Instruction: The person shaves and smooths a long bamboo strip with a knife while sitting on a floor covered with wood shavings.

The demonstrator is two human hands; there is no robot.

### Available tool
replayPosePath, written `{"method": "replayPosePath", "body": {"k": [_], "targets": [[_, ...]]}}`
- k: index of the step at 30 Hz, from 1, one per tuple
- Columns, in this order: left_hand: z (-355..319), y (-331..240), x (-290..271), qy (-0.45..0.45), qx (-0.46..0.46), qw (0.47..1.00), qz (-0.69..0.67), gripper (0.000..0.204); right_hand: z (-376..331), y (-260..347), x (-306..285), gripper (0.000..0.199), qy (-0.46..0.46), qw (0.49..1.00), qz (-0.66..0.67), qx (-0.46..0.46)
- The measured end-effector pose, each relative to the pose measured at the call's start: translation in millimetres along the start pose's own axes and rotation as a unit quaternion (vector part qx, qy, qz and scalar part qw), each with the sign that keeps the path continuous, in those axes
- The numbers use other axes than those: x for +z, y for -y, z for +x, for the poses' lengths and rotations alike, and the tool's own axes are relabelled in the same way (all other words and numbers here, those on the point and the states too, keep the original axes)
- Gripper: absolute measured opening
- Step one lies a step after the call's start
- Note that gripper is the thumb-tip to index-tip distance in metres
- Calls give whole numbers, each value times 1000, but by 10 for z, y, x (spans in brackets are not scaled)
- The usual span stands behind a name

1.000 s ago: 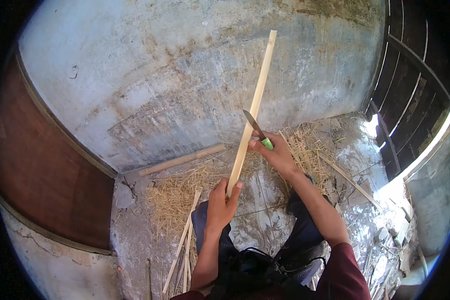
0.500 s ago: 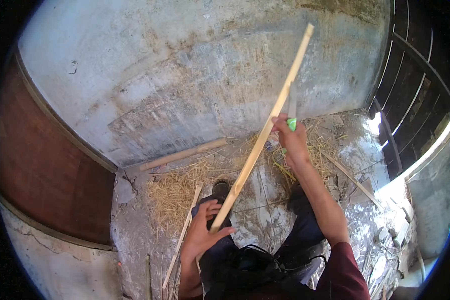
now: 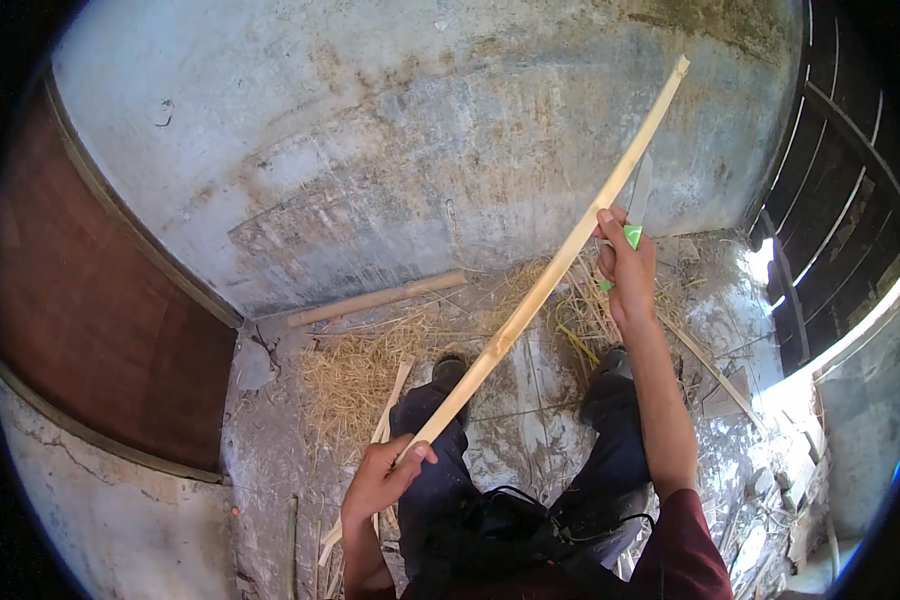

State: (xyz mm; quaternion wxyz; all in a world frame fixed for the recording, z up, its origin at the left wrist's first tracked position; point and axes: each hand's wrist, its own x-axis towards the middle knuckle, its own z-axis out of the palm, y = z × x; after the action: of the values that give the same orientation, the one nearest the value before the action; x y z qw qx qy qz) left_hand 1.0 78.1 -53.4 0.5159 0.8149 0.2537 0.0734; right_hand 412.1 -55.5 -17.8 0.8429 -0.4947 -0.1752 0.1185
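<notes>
A long, pale bamboo strip [image 3: 500, 340] with a node partway along slants across the view, its far end raised to the upper right. My left hand [image 3: 382, 476] is closed round the near end, thumb on top. Higher up, my right hand [image 3: 630, 275] grips a knife [image 3: 641, 190] with a bright green handle. Its thumb and fingertips also pinch the strip. The grey blade points up and away, close beside the strip's right side; whether it touches is unclear.
Shavings [image 3: 355, 375] lie heaped on the floor before my feet. Behind them a bamboo pole [image 3: 380, 298] lies along the stained wall [image 3: 370, 150]. More strips [image 3: 710, 365] lie at right, beside rubble. A brown door panel [image 3: 100, 300] is at left, dark slatted boards [image 3: 845, 190] at right.
My left hand, open under the strip's near end before, has closed on it. The right hand, knife and the strip's far end have shifted to the right.
</notes>
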Motion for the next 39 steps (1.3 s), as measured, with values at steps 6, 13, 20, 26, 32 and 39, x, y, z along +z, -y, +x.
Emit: {"method": "replayPosePath", "body": {"k": [6, 13, 20, 26, 32, 39], "targets": [[15, 42, 131, 15, -36, 992, -123, 40, -249, 82, 112, 40, 10, 983, -138, -117], [74, -193, 330, 20, -34, 966, -254, 43, -467, -37, 111, 19, 192, 955, -179, -140], [187, -297, 401, -6, -8, 967, -254, 40, -702, -115, 232, 22, 290, 918, -220, -159], [184, -324, 530, -71, 27, 966, -248, 37, -784, -133, 322, 18, 342, 881, -255, -206], [196, -389, 515, -137, 36, 976, -166, 35, -790, -88, 366, 10, 321, 910, -208, -160], [219, -377, 455, -153, 57, 984, -77, 35, -804, -108, 384, 8, 324, 908, -222, -142]]}}
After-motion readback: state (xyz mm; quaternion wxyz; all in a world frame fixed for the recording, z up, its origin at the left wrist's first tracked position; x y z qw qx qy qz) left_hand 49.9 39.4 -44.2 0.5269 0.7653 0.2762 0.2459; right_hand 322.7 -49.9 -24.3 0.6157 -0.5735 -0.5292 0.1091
